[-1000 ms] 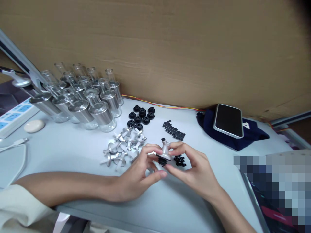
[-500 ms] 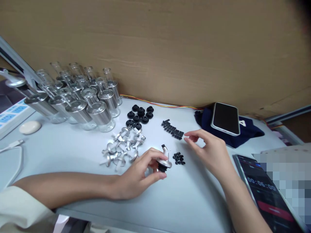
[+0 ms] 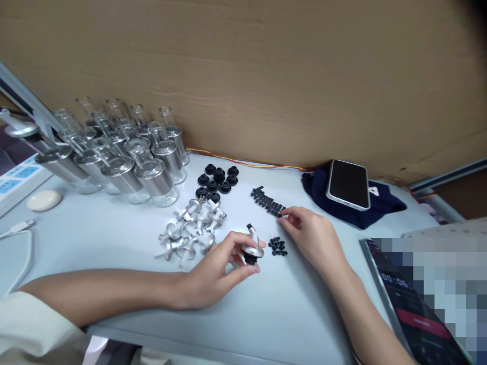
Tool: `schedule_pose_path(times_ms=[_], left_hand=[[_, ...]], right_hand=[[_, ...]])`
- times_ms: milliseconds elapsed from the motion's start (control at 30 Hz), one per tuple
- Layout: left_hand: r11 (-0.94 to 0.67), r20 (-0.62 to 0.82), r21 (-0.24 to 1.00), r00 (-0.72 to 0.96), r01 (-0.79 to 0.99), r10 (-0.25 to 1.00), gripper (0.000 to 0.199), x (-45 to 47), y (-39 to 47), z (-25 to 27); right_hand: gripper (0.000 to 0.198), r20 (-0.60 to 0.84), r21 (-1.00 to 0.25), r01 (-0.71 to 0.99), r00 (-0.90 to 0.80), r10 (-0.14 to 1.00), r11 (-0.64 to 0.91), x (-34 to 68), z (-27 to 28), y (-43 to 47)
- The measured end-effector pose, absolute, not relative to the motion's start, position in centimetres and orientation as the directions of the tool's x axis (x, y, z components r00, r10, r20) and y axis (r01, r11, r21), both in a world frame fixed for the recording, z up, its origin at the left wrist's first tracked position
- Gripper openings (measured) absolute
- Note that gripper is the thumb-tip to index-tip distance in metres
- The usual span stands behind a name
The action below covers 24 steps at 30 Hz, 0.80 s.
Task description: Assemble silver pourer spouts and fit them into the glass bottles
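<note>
On the pale table (image 3: pixel 95 228), a cluster of glass bottles (image 3: pixel 125 152) stands at the far left with a phone (image 3: pixel 348 185) on dark cloth to the right. Left hand (image 3: pixel 216 268) pinches the silver pourer spout (image 3: pixel 251 246), just above the tabletop near its middle. Right hand (image 3: pixel 310 235) has fingertips closed on the near end of the row of small black caps (image 3: pixel 268 202).

Metal pourer (image 3: pixel 251 245) in left hand (image 3: pixel 213 274)

A pixelated patch (image 3: pixel 437 263) hides the lower right; the tablet (image 3: pixel 414 314) beneath runs off the edge, perhaps showing a timer.
</note>
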<state>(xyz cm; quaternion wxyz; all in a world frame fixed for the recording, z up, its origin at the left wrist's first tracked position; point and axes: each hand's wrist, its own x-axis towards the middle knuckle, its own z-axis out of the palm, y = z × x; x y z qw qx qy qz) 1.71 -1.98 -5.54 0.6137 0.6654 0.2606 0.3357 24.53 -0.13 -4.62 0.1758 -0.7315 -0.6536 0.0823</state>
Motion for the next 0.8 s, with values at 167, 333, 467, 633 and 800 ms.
schedule_pose_path(times_ms=[167, 333, 467, 633, 800], left_hand=[[-0.114, 0.128, 0.992, 0.632, -0.062, 0.764, 0.02, 1.8, -2.0, -5.5], [-0.088, 0.12, 0.993, 0.641, -0.082, 0.758, 0.019, 1.7, -2.0, -5.4], [-0.052, 0.112, 0.992, 0.646, -0.112, 0.755, 0.018, 1.6, -2.0, -5.5], [0.063, 0.048, 0.987, 0.646, -0.147, 0.762, 0.032, 1.7, -2.1, -5.3], [0.12, 0.012, 0.98, 0.651, -0.158, 0.759, 0.04, 1.9, -2.1, -5.2]], right_hand=[[0.014, 0.099, -0.39, 0.916, 0.147, 0.984, -0.098, 24.5, -4.3, -0.2], [0.013, 0.267, -0.584, 0.812, 0.221, 0.938, -0.025, 24.5, -3.7, -0.2], [0.016, 0.19, -0.875, 0.484, 0.316, 0.929, 0.014, 23.5, -2.5, -0.6], [0.018, 0.08, -0.978, 0.202, 0.115, 0.99, 0.055, 22.2, -1.6, -1.2], [0.024, -0.01, -0.988, 0.154, -0.021, 1.0, -0.006, 21.4, -1.8, -1.6]])
